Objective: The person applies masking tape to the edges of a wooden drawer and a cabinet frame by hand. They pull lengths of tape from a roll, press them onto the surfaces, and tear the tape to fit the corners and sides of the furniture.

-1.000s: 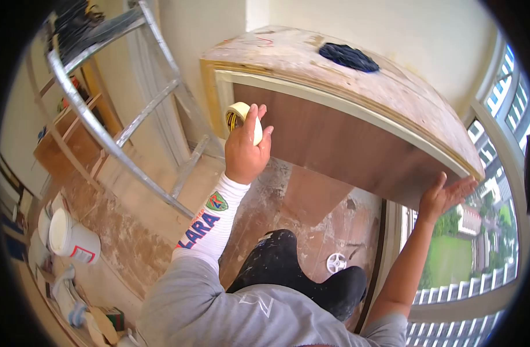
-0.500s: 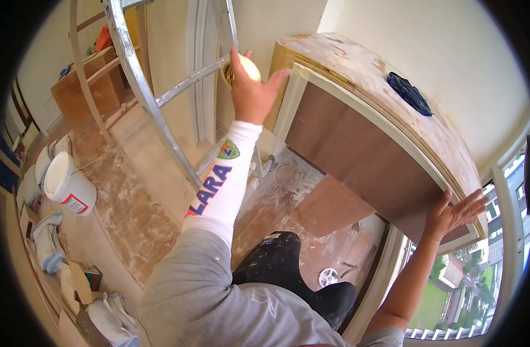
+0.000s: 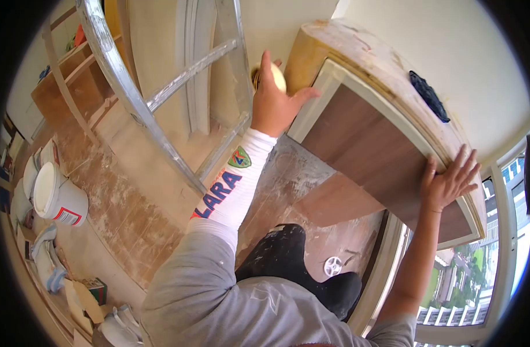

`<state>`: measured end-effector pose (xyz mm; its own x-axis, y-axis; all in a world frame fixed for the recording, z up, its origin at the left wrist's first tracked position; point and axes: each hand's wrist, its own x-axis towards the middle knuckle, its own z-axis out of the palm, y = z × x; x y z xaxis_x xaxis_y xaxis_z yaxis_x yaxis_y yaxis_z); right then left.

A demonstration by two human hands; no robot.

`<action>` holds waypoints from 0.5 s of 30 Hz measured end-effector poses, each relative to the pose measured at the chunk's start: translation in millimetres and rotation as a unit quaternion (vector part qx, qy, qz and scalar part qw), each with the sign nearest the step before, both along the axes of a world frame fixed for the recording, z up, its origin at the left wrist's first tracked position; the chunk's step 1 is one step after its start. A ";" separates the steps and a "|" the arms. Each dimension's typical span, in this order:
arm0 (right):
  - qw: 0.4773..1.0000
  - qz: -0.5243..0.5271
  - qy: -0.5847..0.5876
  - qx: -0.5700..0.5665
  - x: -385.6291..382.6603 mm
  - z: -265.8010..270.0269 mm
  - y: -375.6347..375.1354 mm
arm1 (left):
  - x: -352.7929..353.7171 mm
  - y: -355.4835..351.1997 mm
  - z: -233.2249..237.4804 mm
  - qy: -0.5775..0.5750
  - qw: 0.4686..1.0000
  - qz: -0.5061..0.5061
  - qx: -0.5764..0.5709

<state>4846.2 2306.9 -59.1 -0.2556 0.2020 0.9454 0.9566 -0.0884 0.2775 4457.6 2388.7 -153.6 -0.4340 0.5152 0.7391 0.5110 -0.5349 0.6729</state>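
My left hand (image 3: 273, 104), in a white printed sleeve, grips a cream roll of tape (image 3: 278, 78). Its thumb points out towards the left end of the cabinet front. The brown wood-grain panel (image 3: 369, 139) on that front is bordered by a pale strip (image 3: 328, 84), which looks like masking tape. At the right end, my right hand (image 3: 448, 180) has its fingers spread over the cabinet's upper front edge, and the palm is against the front. A crumpled dark plastic piece (image 3: 428, 95) lies on the stained cabinet top (image 3: 375, 49).
An aluminium ladder (image 3: 126, 87) stands at the left, near my left arm. Beyond it are a white bucket (image 3: 60, 194) and a brown box (image 3: 71, 84). A loose brown board (image 3: 337, 199) and a white wheel-like piece (image 3: 332, 266) lie on the dusty floor. Windows (image 3: 461, 283) are at the right.
My right hand has shifted up and left onto the cabinet's edge. My left hand, still with the tape roll, appears lower and farther right. The whole view has turned slightly.
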 end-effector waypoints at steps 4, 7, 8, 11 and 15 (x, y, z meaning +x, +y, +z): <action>1.000 0.015 -0.009 0.015 0.4 -8.8 4.1 | -18.5 -12.9 -12.7 -0.012 1.000 -0.012 -0.019; 0.999 0.027 -0.012 0.033 0.4 -14.4 7.2 | -12.5 -16.8 -57.1 -0.009 0.997 -0.047 -0.060; 0.999 0.022 -0.015 0.031 0.9 -15.1 7.6 | -11.8 -19.9 -76.5 -0.011 0.996 -0.049 -0.079; 0.999 0.002 -0.023 0.035 4.4 -15.3 9.4 | -10.2 -35.0 -115.3 -0.041 0.989 -0.062 -0.129; 0.999 0.005 -0.028 0.036 8.0 -16.6 10.7 | -1.0 -30.6 -131.3 -0.108 0.989 -0.059 -0.088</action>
<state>4854.2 2317.6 -75.7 -0.3094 0.1310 0.9419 0.9409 -0.1011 0.3231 4456.6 2358.0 -284.9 -0.5007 0.6836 0.5310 0.2869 -0.4477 0.8469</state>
